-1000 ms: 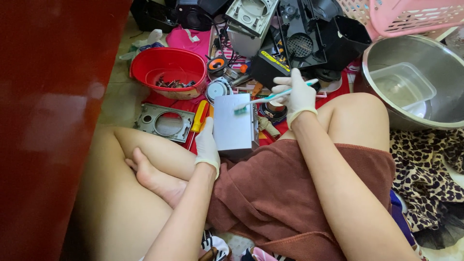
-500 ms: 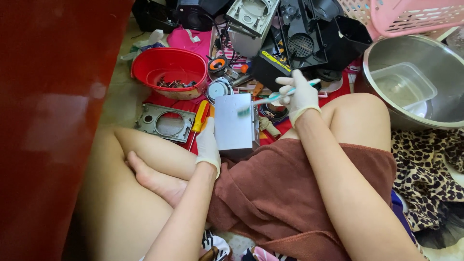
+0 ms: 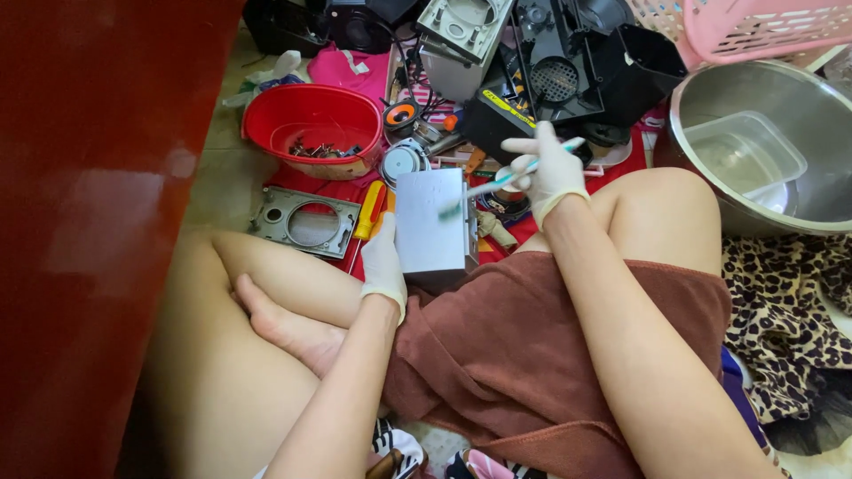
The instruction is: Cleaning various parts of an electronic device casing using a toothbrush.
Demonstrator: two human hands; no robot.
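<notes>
The left hand (image 3: 383, 266), in a white glove, is clenched around the left edge of a grey metal box (image 3: 432, 222) and holds it upright over the lap. The right hand (image 3: 548, 168), also gloved, grasps a toothbrush (image 3: 497, 182) with a pale handle; its green bristle end touches the right face of the box, at about 3 o'clock from the box's middle. The box is between both hands, above a brown cloth (image 3: 532, 355) that covers the person's lap.

Just at 9 o'clock from the box, a screwdriver with a yellow and red handle (image 3: 369, 210) lies on the floor. Further at 9 o'clock is a flat grey metal plate with a round hole (image 3: 304, 223). At 11 o'clock from the box stands a red plastic bowl (image 3: 311, 129) that has small dark metal parts inside. At 12 o'clock, near the box, are a round silver part (image 3: 401, 162) and a small speaker with an orange ring (image 3: 401, 115). Behind them, more far, lie a grey plastic housing (image 3: 461, 40) and black plastic housings (image 3: 577, 62).

At 2 o'clock from the right hand is a large steel basin (image 3: 710, 98), and a clear plastic container (image 3: 744, 153) sits in it. A pink basket (image 3: 754, 27) is above the basin. At 4 o'clock, beside the right leg, lies a cloth with leopard pattern (image 3: 781, 302). A dark red panel (image 3: 89, 222) fills the left side of the view.
</notes>
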